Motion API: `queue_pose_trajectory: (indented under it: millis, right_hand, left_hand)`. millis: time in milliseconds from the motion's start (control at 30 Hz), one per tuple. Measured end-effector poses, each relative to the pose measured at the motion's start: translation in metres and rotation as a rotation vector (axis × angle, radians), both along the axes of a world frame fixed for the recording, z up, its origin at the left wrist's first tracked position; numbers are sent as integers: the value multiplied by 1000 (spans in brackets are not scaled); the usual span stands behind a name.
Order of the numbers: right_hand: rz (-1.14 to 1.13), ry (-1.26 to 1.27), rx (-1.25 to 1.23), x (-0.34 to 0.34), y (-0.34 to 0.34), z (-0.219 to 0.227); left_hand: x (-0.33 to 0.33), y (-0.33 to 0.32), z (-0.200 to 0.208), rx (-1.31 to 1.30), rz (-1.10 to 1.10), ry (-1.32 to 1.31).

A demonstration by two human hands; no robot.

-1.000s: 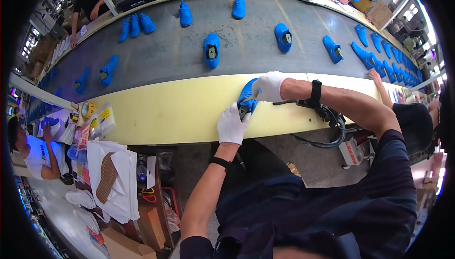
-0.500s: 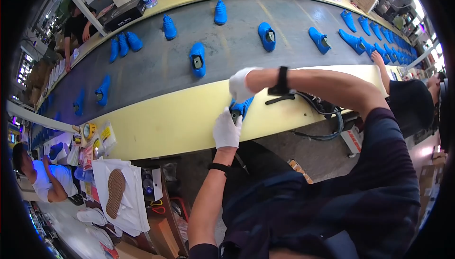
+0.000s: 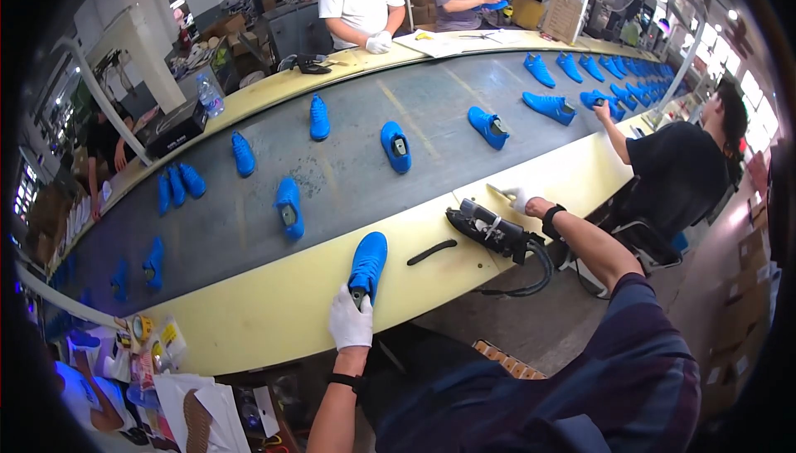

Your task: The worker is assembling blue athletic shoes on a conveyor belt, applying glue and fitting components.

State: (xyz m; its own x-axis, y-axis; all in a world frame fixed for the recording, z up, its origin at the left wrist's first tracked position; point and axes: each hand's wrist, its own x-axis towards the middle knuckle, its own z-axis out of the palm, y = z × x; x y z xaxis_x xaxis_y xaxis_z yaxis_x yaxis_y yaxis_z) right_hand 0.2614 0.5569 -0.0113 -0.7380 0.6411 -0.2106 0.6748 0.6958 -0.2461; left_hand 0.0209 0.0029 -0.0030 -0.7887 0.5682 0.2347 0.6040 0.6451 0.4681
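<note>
My left hand (image 3: 351, 320), in a white glove, is closed around the heel end of a blue lace-up shoe (image 3: 370, 256). The shoe rests on the pale yellow ledge (image 3: 249, 324) with its toe pointing away from me, and something dark fills its opening. Farther right, my gloved right hand (image 3: 522, 199) is over the ledge with its fingers drawn together. A thin pale strip shows at its fingertips, too indistinct to name. Between my hands lie a slim black curved strip (image 3: 432, 251) and a black handheld device (image 3: 491, 229) with a thick cable.
Beyond the ledge, a grey conveyor belt (image 3: 348, 179) carries several blue shoes. A person in black (image 3: 684, 159) sits at the right, touching a shoe; others are across the belt. Tape (image 3: 143, 328) and packets lie at the left end. A bottle (image 3: 210, 96) stands at far left.
My right hand has left the shoe and moved right. The shoe now shows fully, its toe away from me, still in my left hand. The view has swung upward, revealing people across the belt.
</note>
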Motion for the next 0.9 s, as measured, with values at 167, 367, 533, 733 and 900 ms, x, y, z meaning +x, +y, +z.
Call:
queue_pose_trajectory:
  millis: [167,367,533,733,900]
  right_hand:
    - [309,396,311,-105,-119,87]
    - [829,316,-66,-174,-337,125]
    - [882,205,-2,-217,-376,64]
    - [1042,216,15,-213,-389,92]
    - [1174,142,101,-233,-383,99]
  left_hand:
    - [10,-14,-4,-88,74,-35]
    - [17,6,6,-23,76,-88]
    - [1,5,10,23,-19,-390]
    - [4,-14,3,-30,48,-257]
    - [1,-8,0,-2,33,-148]
